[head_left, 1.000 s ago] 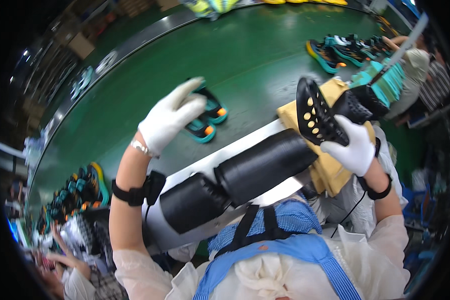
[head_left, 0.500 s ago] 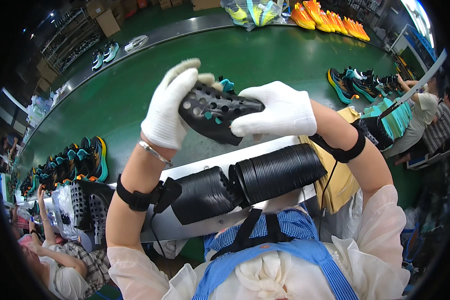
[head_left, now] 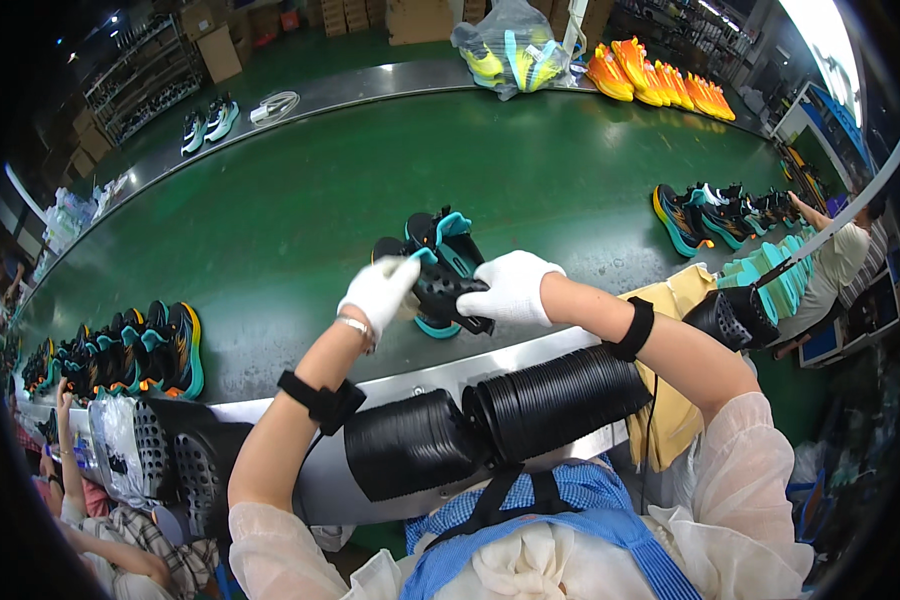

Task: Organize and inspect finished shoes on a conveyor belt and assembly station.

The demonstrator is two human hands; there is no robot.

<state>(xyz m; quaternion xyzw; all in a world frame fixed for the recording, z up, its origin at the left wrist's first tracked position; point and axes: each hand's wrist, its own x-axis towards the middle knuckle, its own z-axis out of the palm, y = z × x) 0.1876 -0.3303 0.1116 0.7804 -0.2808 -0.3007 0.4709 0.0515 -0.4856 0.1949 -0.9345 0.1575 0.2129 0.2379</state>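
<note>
A black perforated shoe insole (head_left: 450, 293) is held flat between two white-gloved hands, just above the green conveyor belt (head_left: 300, 200). Directly beneath it on that belt lies a pair of black-and-teal sneakers (head_left: 440, 250), toes pointing away.

- We are in a shoe factory, at an assembly line: a long green conveyor belt (head_left: 300, 200) curves past us with a metal rim.
- We see batches of black and teal sneakers (head_left: 120, 350) lined up on the belt, orange ones (head_left: 660, 75) farther off, and a clear bag of yellow shoes (head_left: 510, 45).
- We have stacks of black insoles (head_left: 490, 420) at our station.
- Cardboard boxes (head_left: 220, 50) and storage racks (head_left: 135, 75) line the far wall.
- Other workers (head_left: 830, 265) sit along the belt beside us.
</note>
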